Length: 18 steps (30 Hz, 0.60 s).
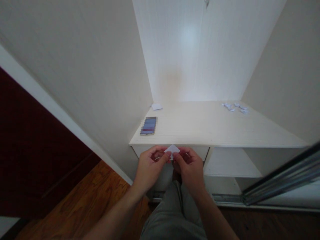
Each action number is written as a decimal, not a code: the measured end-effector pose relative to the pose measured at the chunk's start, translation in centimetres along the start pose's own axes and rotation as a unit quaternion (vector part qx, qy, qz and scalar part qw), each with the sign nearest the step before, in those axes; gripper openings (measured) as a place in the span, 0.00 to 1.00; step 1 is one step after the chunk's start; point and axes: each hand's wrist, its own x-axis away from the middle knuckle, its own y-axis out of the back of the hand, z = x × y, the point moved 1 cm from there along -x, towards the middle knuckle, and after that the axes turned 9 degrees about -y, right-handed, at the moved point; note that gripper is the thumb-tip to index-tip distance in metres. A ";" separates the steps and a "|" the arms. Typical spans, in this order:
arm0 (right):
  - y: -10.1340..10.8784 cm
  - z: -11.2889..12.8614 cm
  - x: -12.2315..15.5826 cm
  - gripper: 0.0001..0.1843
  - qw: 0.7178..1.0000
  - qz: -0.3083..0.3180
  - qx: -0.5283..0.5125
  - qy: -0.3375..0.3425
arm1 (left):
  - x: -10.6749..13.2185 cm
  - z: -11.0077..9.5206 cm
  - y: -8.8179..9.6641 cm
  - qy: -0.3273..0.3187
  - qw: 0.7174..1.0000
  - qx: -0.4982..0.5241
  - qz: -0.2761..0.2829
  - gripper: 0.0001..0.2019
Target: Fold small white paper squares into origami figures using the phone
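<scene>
A small folded piece of white paper (172, 149) is pinched between both hands, one corner pointing away from me. My left hand (151, 162) grips its left side, thumb on top and fingers beneath. On the other side my right hand (189, 163) holds it the same way, the two thumbs close together. Both hands are just in front of the shelf's front edge, above my lap. Beyond my left hand a phone (149, 126) lies on the white shelf (190, 128). Further back is a flat white paper (157, 106).
Several small folded white paper pieces (235, 107) lie at the back right of the shelf. Cabinet walls rise at the left, back and right. Below on the right is an open compartment (232, 163), with a sliding door's metal frame (280, 176) beside it. Wooden floor (92, 200) shows lower left.
</scene>
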 end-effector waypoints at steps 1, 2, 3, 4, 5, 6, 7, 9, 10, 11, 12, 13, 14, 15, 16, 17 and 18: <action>0.0 0.1 0.1 0.11 1.000 -0.011 0.012 0.016 | 0.1 -0.1 -0.1 -0.008 1.000 -0.003 -0.008 0.10; 0.0 0.1 0.2 0.11 0.999 -0.024 0.024 0.033 | 0.1 -0.1 -0.2 -0.018 1.000 -0.007 -0.016 0.10; 0.0 0.2 0.2 0.11 0.997 -0.037 0.037 0.050 | 0.2 -0.2 -0.3 -0.028 0.999 -0.013 -0.024 0.09; 0.0 0.3 0.3 0.10 0.995 -0.050 0.049 0.066 | 0.3 -0.3 -0.4 -0.040 0.999 -0.021 -0.031 0.08; 0.0 0.3 0.3 0.10 0.993 -0.060 0.058 0.079 | 0.4 -0.3 -0.5 -0.054 0.997 -0.030 -0.037 0.08; 0.0 0.4 0.3 0.10 0.992 -0.067 0.065 0.088 | 0.5 -0.4 -0.5 -0.071 0.996 -0.040 -0.041 0.07; 0.0 0.4 0.3 0.09 0.991 -0.072 0.068 0.094 | 0.6 -0.4 -0.5 -0.088 0.994 -0.049 -0.041 0.06; 0.0 0.4 0.3 0.09 0.990 -0.074 0.071 0.097 | 0.7 -0.4 -0.5 -0.123 0.990 -0.063 -0.034 0.04; 0.0 0.4 0.2 0.09 0.990 -0.074 0.070 0.098 | 0.7 -0.4 -0.4 -0.137 0.988 -0.071 -0.029 0.03; 0.0 0.4 0.2 0.09 0.990 -0.073 0.067 0.098 | 0.8 -0.3 -0.4 -0.148 0.985 -0.082 -0.025 0.03; 0.0 0.3 0.2 0.09 0.991 -0.072 0.063 0.098 | 0.8 -0.3 -0.3 -0.157 0.983 -0.096 -0.020 0.02; 0.0 0.3 0.2 0.09 0.991 -0.071 0.059 0.098 | 0.8 -0.3 -0.3 -0.166 0.980 -0.110 -0.018 0.02; 0.0 0.3 0.2 0.09 0.991 -0.070 0.055 0.099 | 0.8 -0.3 -0.2 -0.174 0.977 -0.122 -0.018 0.02; -0.1 0.2 0.3 0.09 0.991 -0.071 0.051 0.100 | 0.8 -0.3 -0.2 -0.182 0.974 -0.133 -0.018 0.02; -0.1 0.2 0.3 0.08 0.991 -0.073 0.050 0.102 | 0.9 -0.3 -0.2 -0.189 0.971 -0.142 -0.018 0.02; -0.1 0.2 0.4 0.08 0.990 -0.078 0.053 0.104 | 0.9 -0.3 -0.3 -0.197 0.969 -0.150 -0.018 0.02; -0.1 0.2 0.4 0.08 0.989 -0.085 0.056 0.107 | 1.0 -0.3 -0.4 -0.203 0.966 -0.158 -0.018 0.02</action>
